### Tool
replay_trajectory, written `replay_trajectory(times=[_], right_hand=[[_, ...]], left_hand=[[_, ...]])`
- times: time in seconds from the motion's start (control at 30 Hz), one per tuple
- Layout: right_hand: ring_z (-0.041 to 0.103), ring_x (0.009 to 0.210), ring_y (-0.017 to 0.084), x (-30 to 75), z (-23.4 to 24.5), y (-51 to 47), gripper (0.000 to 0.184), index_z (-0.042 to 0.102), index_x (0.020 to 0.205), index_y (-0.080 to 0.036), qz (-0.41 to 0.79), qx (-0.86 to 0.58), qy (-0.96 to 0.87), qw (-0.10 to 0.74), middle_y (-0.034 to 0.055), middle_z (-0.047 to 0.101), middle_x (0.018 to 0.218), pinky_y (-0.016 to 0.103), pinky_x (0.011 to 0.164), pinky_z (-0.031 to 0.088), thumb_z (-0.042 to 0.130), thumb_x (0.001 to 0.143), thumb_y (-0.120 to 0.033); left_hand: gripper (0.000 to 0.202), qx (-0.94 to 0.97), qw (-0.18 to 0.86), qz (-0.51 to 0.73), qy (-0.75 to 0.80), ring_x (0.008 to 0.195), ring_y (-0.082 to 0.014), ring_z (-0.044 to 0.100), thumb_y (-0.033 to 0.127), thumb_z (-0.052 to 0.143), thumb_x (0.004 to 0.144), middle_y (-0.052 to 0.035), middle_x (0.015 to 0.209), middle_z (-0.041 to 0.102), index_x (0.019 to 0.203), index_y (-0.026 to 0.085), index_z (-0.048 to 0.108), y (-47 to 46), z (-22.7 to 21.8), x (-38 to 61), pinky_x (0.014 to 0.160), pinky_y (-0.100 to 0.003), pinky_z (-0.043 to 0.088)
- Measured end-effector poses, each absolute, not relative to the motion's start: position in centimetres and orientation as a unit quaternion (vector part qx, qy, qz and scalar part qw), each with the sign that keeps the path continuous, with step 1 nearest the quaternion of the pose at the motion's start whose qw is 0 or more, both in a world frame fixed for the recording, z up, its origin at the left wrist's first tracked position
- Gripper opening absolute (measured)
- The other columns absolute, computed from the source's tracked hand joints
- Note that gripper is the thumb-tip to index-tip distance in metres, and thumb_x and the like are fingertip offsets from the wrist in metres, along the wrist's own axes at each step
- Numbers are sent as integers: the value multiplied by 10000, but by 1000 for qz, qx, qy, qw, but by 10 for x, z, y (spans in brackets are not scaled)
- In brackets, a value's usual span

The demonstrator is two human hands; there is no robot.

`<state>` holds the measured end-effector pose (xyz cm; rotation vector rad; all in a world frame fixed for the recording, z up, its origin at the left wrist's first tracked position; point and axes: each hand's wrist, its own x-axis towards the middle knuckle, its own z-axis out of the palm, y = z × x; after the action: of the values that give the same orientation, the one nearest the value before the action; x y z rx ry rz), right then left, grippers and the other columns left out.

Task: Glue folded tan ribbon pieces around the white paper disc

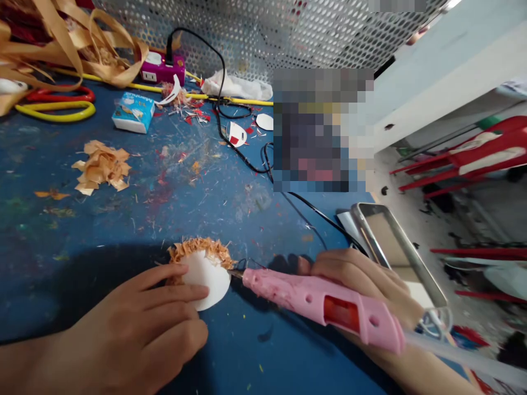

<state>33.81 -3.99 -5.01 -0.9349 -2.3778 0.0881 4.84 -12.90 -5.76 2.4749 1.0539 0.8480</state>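
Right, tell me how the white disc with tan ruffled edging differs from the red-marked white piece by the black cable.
The white disc has tan ruffles along part of its rim; the red-marked white piece has none. The left hand rests on the disc; no hand touches the piece. Both lie on the blue tabletop.

Near the table's (255, 219) far edge, toward its left side, a small blue-and-white box (134, 112) carries pale lettering that seems to begin "Manhu", its ending blurred. Finer print on that box cannot be read. Closer to the same edge, a purple socket block (164, 70) bears a round yellowish mark, too small to read.
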Motion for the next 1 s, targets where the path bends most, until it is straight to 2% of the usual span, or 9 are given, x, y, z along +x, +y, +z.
replay_trajectory(times=[0.13, 0.33, 0.57, 0.77, 0.9, 1.0], right_hand=[[591, 544, 123, 337, -48, -37, 125, 565, 832, -230, -4, -300, -906, 300, -7, 609, 704, 259, 478, 453, 560, 890, -119], [606, 629, 127, 333, -40, -44, 196, 557, 850, -245, 14, -354, -896, 267, -8, 611, 765, 264, 558, 488, 560, 863, -50], [610, 627, 156, 338, -44, -46, 207, 540, 889, -275, 27, -370, -897, 239, -3, 632, 806, 307, 553, 466, 524, 877, -70], [597, 609, 149, 343, -43, -42, 155, 559, 890, -282, 27, -339, -909, 241, -9, 642, 786, 297, 520, 444, 511, 909, -136], [612, 651, 153, 341, -34, -43, 166, 551, 909, -268, 18, -345, -915, 208, 14, 640, 804, 286, 514, 437, 498, 920, -111], [580, 594, 141, 336, -31, -43, 183, 543, 873, -243, -5, -311, -921, 235, 20, 614, 744, 274, 499, 438, 481, 904, -73]], left_hand=[[203, 859, 173, 301, 375, 1118, -115, 628, 162, 437, 999, 16, 919, 744, 892, 183, 609, -130, -57, 48, 1179, -292, 277], [221, 858, 167, 302, 380, 1101, -111, 640, 169, 431, 1004, 24, 913, 747, 880, 185, 613, -129, -55, 49, 1175, -278, 280], [234, 869, 166, 282, 370, 1111, -105, 639, 105, 416, 972, 37, 892, 748, 874, 195, 609, -126, -52, 49, 1188, -262, 259], [232, 870, 163, 283, 370, 1100, -109, 647, 129, 408, 993, 33, 905, 751, 888, 196, 602, -125, -50, 49, 1185, -266, 257], [232, 869, 159, 286, 371, 1072, -111, 660, 129, 402, 996, 33, 903, 751, 882, 193, 594, -125, -50, 50, 1170, -270, 272], [230, 871, 152, 286, 370, 1061, -119, 665, 121, 404, 991, 24, 926, 751, 878, 190, 592, -124, -50, 50, 1159, -279, 289]])
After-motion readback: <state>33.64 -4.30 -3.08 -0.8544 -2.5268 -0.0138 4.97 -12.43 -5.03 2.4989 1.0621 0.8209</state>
